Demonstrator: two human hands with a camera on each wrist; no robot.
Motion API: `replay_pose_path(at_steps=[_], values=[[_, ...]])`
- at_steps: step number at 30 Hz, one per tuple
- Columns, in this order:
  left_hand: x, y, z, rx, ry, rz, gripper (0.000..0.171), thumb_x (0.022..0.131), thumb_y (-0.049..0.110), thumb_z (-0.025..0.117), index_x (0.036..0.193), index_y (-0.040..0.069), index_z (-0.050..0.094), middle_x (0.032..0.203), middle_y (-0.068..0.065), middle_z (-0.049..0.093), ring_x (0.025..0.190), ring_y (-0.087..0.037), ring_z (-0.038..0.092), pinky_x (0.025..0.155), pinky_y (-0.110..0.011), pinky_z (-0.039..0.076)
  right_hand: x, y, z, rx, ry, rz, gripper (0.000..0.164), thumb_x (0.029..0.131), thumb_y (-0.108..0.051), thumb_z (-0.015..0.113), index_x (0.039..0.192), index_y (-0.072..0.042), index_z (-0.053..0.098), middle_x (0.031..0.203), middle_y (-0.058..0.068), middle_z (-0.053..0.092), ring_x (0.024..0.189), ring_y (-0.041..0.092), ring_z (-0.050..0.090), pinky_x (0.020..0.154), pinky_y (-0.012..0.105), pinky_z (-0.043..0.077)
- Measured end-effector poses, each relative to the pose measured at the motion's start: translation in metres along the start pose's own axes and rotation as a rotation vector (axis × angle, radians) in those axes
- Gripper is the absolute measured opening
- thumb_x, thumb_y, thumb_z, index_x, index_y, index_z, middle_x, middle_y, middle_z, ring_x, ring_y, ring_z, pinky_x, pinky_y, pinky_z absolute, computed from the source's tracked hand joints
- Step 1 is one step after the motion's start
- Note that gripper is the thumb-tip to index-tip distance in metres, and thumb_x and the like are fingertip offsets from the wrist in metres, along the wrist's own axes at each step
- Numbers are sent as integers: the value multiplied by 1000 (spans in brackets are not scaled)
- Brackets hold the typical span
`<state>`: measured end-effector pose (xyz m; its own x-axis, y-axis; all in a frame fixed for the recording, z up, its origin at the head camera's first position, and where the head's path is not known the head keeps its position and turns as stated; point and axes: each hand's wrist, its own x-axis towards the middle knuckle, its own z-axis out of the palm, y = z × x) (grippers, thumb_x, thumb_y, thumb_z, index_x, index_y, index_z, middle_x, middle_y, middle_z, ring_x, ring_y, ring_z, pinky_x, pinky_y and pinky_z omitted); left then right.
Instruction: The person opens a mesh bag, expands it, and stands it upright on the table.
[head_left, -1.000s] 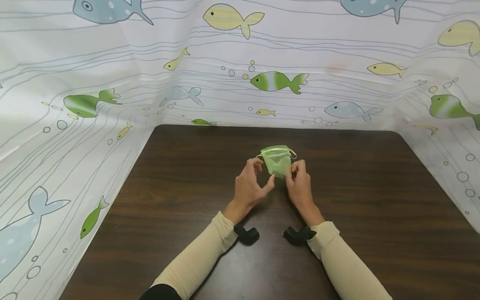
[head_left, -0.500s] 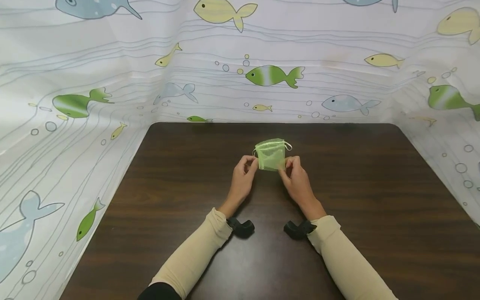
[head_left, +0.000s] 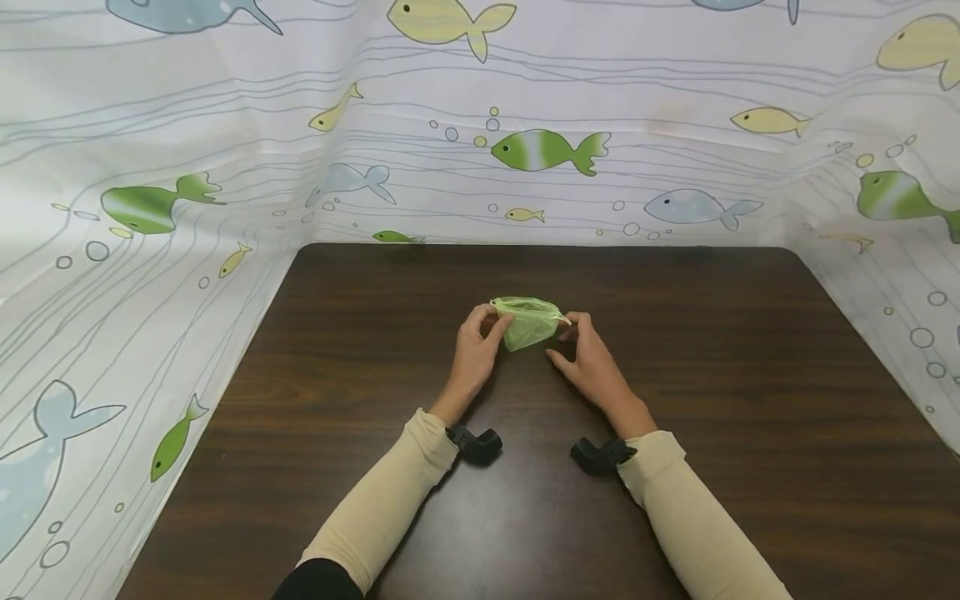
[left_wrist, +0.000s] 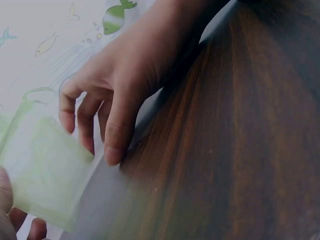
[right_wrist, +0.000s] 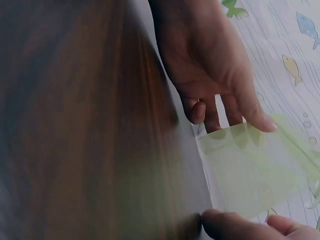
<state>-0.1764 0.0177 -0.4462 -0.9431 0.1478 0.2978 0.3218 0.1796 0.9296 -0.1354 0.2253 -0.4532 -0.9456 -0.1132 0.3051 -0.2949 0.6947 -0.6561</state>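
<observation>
A small sheer green drawstring pouch [head_left: 529, 327] is held up between the two hands in the head view, its wide top edge sagging and its lower corner pointing down. My left hand [head_left: 474, 354] pinches the pouch's left side. In the right wrist view the left hand [right_wrist: 210, 55] has its thumb on the near face of the pouch [right_wrist: 250, 170], and its fingers show through the fabric. My right hand [head_left: 596, 367] has its bent fingers at the pouch's right end by the cord. From the left wrist view, the right hand's [left_wrist: 125, 75] thumb stands apart from the pouch [left_wrist: 50, 165].
Below the hands lies a dark wood-grain table [head_left: 375, 375]. A white curtain [head_left: 570, 208] printed with fish stands around its back and sides. A black camera mount [head_left: 480, 447] is on the left wrist and another mount [head_left: 600, 456] on the right.
The pouch has tilted and its top edge has spread wider between the hands. My left hand has shifted a little left. The right thumb has come off the pouch while the fingers moved to the cord end.
</observation>
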Motion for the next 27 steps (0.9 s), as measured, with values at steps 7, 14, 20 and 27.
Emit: replay_pose_path(at_steps=[7,14,20,27], values=[[4,-2,-3,81,-91,29,24,105,23,64,119,3,66,118,-14,62,99,-25,58,77,-27,44,3,4,-5,93,-84,40,66,97,-5,73,148,0,31,145,24,47,125,39,59,107,54,48],[4,-2,-8,98,-138,13,35,107,23,60,134,1,59,126,-21,57,102,-25,54,80,-29,43,5,1,-7,52,-106,80,72,98,-11,73,153,3,28,149,29,43,124,40,57,109,57,45],[2,-5,-11,103,-169,9,33,109,24,57,134,3,57,127,-16,56,105,-25,53,80,-30,45,3,0,-5,32,-112,85,75,98,-14,73,155,4,28,142,29,48,124,40,55,109,57,44],[-1,-5,-10,33,-139,-13,26,109,24,57,124,3,59,115,-15,62,96,-26,58,76,-28,45,2,0,-3,-1,-111,51,66,98,-14,74,150,5,38,133,26,55,119,40,55,105,57,44]])
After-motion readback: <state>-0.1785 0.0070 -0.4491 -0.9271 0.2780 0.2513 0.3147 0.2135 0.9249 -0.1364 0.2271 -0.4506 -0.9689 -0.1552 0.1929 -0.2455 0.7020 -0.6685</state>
